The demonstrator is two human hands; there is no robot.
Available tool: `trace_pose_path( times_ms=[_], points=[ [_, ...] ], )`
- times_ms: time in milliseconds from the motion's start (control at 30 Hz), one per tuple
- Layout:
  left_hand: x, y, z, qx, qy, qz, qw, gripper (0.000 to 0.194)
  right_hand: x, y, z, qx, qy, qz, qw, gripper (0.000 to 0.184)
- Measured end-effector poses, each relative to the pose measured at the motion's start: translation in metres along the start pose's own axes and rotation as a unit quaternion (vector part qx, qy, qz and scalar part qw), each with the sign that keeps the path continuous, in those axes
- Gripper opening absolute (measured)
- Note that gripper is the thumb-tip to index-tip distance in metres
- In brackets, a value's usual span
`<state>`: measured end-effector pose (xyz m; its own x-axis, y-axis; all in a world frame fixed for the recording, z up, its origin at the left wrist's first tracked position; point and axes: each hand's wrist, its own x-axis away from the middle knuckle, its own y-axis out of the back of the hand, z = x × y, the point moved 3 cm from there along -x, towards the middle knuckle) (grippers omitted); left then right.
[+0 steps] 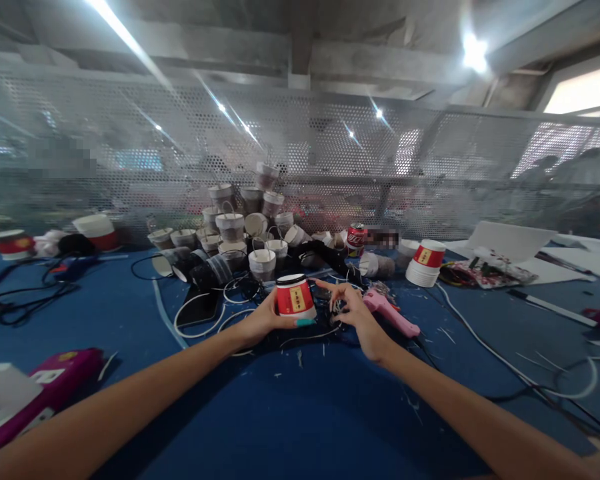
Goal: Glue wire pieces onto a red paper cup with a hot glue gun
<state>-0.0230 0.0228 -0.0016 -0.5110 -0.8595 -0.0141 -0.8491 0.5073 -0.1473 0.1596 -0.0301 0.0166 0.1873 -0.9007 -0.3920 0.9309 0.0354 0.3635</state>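
Observation:
My left hand [265,318] is wrapped round an upside-down red and white paper cup [294,297] standing on the blue table [300,400], thumb along its lower rim. My right hand [353,308] hovers just right of the cup with index finger stretched out, its other fingers curled over a small dark tangle [336,308] I cannot make out. A pink glue gun [390,310] lies right beside that hand.
A heap of grey and white cups with wire handles [240,230] sits behind. A stack of red and white cups [425,262] stands at right, a soda can [355,239] near it. White and black cords [200,313] trail about. A magenta tool [50,387] lies at left. Perforated metal screen [300,153] backs the table.

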Motion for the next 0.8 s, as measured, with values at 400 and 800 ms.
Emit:
trace_pose_path(
  times_ms=[400, 800],
  points=[
    [-0.001, 0.002, 0.000, 0.057, -0.002, 0.007, 0.998, 0.067, 0.010, -0.002, 0.014, -0.012, 0.100, 0.009, 0.995, 0.024],
    [0.001, 0.001, -0.001, 0.032, 0.009, 0.003, 0.999, 0.062, 0.011, -0.010, 0.015, -0.004, 0.056, 0.113, 0.992, 0.022]
  ],
)
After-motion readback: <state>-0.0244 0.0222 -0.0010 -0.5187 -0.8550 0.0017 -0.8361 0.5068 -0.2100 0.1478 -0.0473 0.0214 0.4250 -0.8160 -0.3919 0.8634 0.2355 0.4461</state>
